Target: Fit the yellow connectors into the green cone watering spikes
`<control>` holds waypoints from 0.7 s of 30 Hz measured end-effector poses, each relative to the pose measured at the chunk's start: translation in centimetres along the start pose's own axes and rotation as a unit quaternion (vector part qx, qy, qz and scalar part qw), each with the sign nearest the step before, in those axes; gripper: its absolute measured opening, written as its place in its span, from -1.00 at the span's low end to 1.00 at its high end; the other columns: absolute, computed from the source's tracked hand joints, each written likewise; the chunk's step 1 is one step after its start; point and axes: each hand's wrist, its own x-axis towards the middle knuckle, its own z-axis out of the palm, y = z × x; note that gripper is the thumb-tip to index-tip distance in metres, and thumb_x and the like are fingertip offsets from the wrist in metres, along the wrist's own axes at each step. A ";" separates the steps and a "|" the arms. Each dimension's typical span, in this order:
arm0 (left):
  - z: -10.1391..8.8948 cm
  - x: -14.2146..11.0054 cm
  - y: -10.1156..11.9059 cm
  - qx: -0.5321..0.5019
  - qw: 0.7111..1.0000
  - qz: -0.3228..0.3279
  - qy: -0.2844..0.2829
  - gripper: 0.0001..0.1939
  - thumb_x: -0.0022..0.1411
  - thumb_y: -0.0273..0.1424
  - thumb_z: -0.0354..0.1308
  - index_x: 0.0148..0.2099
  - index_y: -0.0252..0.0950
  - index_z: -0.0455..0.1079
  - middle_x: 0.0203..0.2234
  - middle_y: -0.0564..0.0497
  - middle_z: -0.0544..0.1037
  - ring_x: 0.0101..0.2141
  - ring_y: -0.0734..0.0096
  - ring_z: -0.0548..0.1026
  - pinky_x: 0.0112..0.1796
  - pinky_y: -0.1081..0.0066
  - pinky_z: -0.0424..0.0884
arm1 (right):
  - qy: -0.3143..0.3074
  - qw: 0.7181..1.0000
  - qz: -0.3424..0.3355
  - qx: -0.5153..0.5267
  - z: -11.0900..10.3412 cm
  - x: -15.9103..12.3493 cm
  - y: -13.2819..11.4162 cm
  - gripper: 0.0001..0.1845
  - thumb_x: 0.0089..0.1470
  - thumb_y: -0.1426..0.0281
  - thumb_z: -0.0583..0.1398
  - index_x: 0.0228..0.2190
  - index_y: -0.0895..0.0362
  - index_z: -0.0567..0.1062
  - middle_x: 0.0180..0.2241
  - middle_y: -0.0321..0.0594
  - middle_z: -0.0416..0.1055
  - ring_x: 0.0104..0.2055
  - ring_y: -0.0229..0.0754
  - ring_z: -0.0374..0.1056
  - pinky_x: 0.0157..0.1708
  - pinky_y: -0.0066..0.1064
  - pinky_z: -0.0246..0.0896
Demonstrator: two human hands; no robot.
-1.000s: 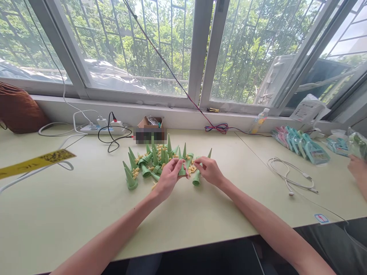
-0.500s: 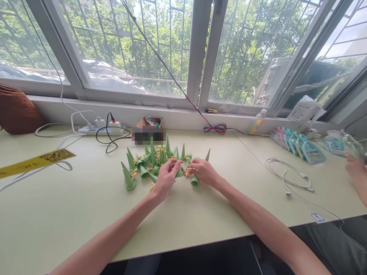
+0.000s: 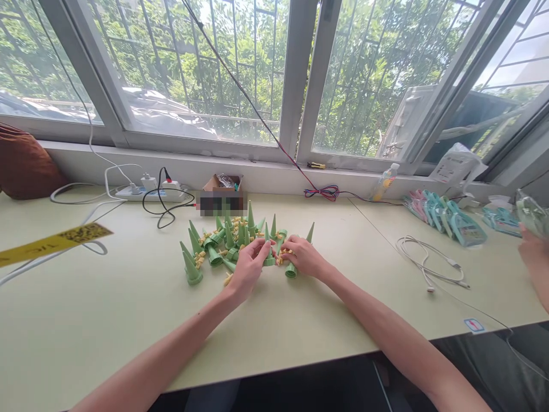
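My left hand (image 3: 253, 260) is closed on a green plastic watering spike (image 3: 269, 260), held upright with its wide threaded collar down. Close by on the right, my right hand (image 3: 303, 256) has its fingers curled in a pinch at a small yellow plastic piece (image 3: 280, 258); the fingertips partly hide it. Below that hand a spike lies with its open collar (image 3: 291, 271) toward me. Left of and behind my hands, several green spikes (image 3: 191, 269) stand or lie in a cluster, with small yellow pieces (image 3: 199, 258) among them.
Behind the cluster is a small cardboard box (image 3: 223, 183), beside a power strip (image 3: 150, 193) with cables. A white cable (image 3: 422, 260) lies on the right, near packaged teal and pink items (image 3: 446, 217) and a bottle (image 3: 384, 183). Another person's hand (image 3: 534, 257) holds a bagged green item.
My right fingers have shifted slightly and curled in more around the yellow piece. My left hand and its spike stay almost still. The other person's hand at the right edge moved slightly.
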 end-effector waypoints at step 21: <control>0.2 -0.2 0.2 -0.012 1.000 -0.011 -0.011 -0.61 0.24 -0.09 0.16 -0.09 -0.30 0.41 -0.33 -0.04 0.55 -0.43 0.42 0.49 -0.48 0.46 0.23 | 0.017 0.999 0.029 0.035 0.5 -0.1 0.2 -0.85 0.23 0.52 0.16 -0.39 0.16 0.47 -0.31 -0.23 0.33 -0.32 -0.25 0.30 -0.26 -0.41 0.21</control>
